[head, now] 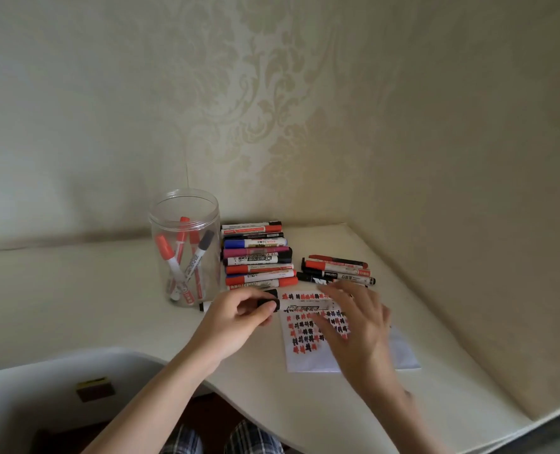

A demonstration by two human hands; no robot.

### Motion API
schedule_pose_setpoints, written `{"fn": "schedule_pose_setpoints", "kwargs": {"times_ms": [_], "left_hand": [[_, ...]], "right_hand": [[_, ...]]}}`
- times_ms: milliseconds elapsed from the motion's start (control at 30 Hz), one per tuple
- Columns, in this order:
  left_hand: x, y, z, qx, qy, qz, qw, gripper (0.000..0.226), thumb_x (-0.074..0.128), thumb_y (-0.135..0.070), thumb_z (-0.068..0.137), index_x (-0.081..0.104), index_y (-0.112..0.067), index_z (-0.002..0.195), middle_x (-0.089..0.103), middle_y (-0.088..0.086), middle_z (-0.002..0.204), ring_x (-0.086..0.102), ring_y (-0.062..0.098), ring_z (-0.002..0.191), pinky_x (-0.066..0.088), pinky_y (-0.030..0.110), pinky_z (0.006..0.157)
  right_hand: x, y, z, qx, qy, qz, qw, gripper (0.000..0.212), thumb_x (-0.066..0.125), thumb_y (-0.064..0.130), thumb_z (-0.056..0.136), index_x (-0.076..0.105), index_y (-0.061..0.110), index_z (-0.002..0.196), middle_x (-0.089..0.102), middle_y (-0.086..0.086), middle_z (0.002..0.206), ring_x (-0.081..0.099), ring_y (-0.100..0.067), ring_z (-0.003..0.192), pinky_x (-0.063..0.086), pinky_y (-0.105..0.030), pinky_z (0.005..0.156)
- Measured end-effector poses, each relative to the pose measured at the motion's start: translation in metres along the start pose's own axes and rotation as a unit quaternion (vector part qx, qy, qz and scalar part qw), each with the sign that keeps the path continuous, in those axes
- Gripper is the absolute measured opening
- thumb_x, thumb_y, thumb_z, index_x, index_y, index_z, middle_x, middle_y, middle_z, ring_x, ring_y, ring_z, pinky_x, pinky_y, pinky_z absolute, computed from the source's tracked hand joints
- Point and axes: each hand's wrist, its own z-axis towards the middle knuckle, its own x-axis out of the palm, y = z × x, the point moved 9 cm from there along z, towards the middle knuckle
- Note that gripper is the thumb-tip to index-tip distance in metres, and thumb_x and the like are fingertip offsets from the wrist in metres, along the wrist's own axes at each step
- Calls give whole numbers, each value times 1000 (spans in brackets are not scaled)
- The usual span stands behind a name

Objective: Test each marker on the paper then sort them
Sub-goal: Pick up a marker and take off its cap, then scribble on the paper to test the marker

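Marker (305, 305) in hand lies roughly horizontal over the top of the paper (354, 358), long axis running left-right across the view — black cap end at the left, white printed barrel stretching right. Left hand (239, 317) pinches the black cap between thumb and curled fingers. Right hand (357, 326) is blurred over the barrel's right end and the paper, fingers spread; cannot tell whether it grips the barrel or only touches it. Barrel is white with black lettering; tip end is hidden by the right hand. Paper lies flat on the desk (92, 306) under both hands, covered in rows of short red and black test scribbles, lower part blank. Behind the paper, a row of markers (257, 257) lies side by side, all horizontal, caps red, black, blue and one magenta barrel — stacked front to back toward the wall. To the right of that row, a smaller group of markers (337, 271) lies near the paper's far edge, red and black, slightly angled. Clear plastic jar (185, 247) stands upright left of the row, lid off, holding several markers leaning tilted, red caps plus one dark cap. One more black-tipped marker end (205, 306) pokes out just left of the left hand, by the jar's base. Plaid trouser legs (219, 437) show at bottom edge.
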Motion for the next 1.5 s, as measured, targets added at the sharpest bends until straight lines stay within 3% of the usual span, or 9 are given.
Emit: {"fn": "schedule_pose_setpoints", "kwargs": {"times_ms": [200,367,567,667,767,967,1300,1400,1500], "left_hand": [[9,-6,7,53,9,87,995,10,68,-21,90,69,-27,97,73,-9,91,67,1,86,55,21,81],[-12,-20,9,236,-90,413,875,33,78,-14,78,66,-18,109,65,-5,113,62,12,104,48,23,91],[-10,-1,18,187,-98,521,827,40,81,-3,71,67,-15,106,67,3,106,66,24,91,58,41,81],[-10,4,21,179,-104,515,832,33,76,-3,77,67,-16,107,68,3,106,65,24,91,55,38,80],[-10,9,25,171,-98,499,844,28,73,-5,82,68,-15,108,69,3,106,65,23,94,53,35,81],[3,6,30,70,-54,244,966,18,69,-21,89,66,-24,106,68,-15,99,64,0,87,49,13,71],[25,-5,9,47,4,42,998,21,69,-40,87,68,-22,97,73,-7,91,69,7,87,56,31,84],[10,-4,7,86,-16,104,991,10,57,-30,95,65,-25,97,70,-11,91,66,2,87,55,29,84],[21,-9,2,130,23,159,978,14,53,-24,99,64,-20,106,65,-14,100,62,-2,93,51,19,83]], "right_hand": [[20,-1,9,-78,29,1,997,17,61,30,91,71,23,103,70,10,100,65,-11,94,50,-37,85],[22,-84,51,48,55,-70,995,18,70,25,87,71,23,105,71,6,96,64,-16,88,54,-48,80],[46,-108,71,78,127,-149,978,20,64,33,92,70,29,111,67,7,109,55,-18,106,33,-38,92],[48,-107,71,88,109,-145,979,22,68,32,89,72,26,110,64,4,110,52,-20,106,28,-36,89],[34,-88,67,48,37,-69,996,26,76,16,83,72,17,108,63,-1,100,59,-22,91,47,-38,81],[26,3,28,-61,81,38,994,45,74,14,84,62,22,127,53,17,82,44,7,57,45,-9,52],[20,15,15,-93,53,38,994,22,61,28,90,69,17,107,67,6,93,62,-6,66,54,-23,55],[12,0,7,52,79,186,978,31,55,45,93,66,16,93,68,3,77,63,-15,62,54,-35,56],[18,-12,-10,236,91,371,893,48,60,45,87,54,-1,74,50,-11,56,44,-22,51,37,-34,48]]}}
